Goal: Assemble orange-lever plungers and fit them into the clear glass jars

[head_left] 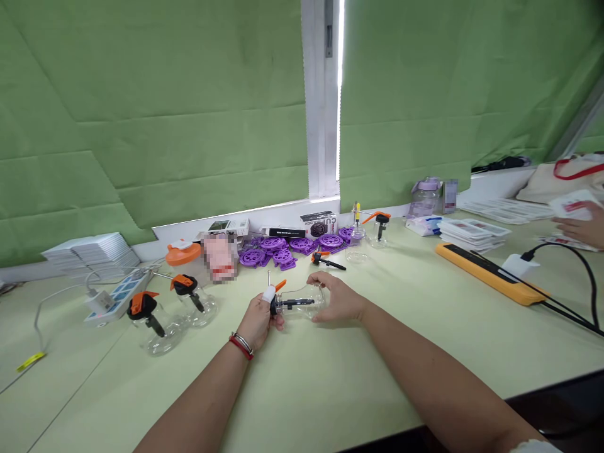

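Note:
My left hand (pixel 255 322) is closed around the black lid end of a clear oil spray bottle (pixel 299 293). The lid has an orange lever, and a white piece shows near my left thumb. A black tube runs inside the bottle, which lies on its side in the air just over the table. My right hand (pixel 342 297) grips its wide base, thumb and fingers on opposite sides. To the left stand two similar bottles with black and orange tops, a nearer one (pixel 163 336) and a farther one (pixel 202 311). Ahead lies a loose sprayer top (pixel 329 260) with a black stem.
Purple plastic parts (pixel 283 257) lie in a heap by the wall, with boxes (pixel 318 222) behind. Another bottle (pixel 379 236) and a screwdriver (pixel 357 212) stand farther right. Power strips sit left (pixel 117 299) and right (pixel 488 274). A co-worker's hand (pixel 582 225) holds a card.

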A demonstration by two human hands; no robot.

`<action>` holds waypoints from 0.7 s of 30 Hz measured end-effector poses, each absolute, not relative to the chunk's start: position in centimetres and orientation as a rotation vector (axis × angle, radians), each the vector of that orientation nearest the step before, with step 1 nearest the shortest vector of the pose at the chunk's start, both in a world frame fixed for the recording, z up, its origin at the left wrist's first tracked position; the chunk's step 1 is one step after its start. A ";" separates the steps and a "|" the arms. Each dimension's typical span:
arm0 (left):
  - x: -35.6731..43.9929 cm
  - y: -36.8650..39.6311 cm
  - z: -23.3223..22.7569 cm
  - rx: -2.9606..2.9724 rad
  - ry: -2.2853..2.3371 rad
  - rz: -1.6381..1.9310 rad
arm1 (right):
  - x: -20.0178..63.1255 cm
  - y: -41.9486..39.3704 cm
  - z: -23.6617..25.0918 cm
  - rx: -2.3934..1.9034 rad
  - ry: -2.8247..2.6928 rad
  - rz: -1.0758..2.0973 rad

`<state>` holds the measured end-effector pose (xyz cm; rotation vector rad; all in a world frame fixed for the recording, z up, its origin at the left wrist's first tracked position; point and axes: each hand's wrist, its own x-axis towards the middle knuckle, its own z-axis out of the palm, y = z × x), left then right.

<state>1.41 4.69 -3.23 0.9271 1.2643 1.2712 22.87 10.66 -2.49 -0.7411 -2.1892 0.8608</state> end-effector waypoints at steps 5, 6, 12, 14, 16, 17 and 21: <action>1.3 4.7 -3.4 0.931 1.280 1.251 | 22.9 11.2 -2.9 -0.774 -2.138 1.000; 1.3 4.7 -3.4 0.935 1.278 1.249 | 22.9 11.3 -3.0 -0.782 -2.122 1.048; 1.5 4.6 -3.4 0.932 1.265 1.253 | 22.4 11.7 -3.7 -0.832 -1.970 1.322; 1.5 4.6 -3.4 0.930 1.262 1.250 | 22.2 11.7 -3.8 -0.864 -1.951 1.344; 1.5 4.6 -3.5 0.930 1.259 1.248 | 22.0 11.6 -3.9 -0.912 -1.915 1.372; 1.5 4.6 -3.4 0.930 1.254 1.249 | 21.9 11.5 -3.9 -0.933 -1.883 1.392; 1.4 4.6 -3.4 0.925 1.247 1.268 | 21.4 11.2 -3.7 -0.939 -1.724 1.457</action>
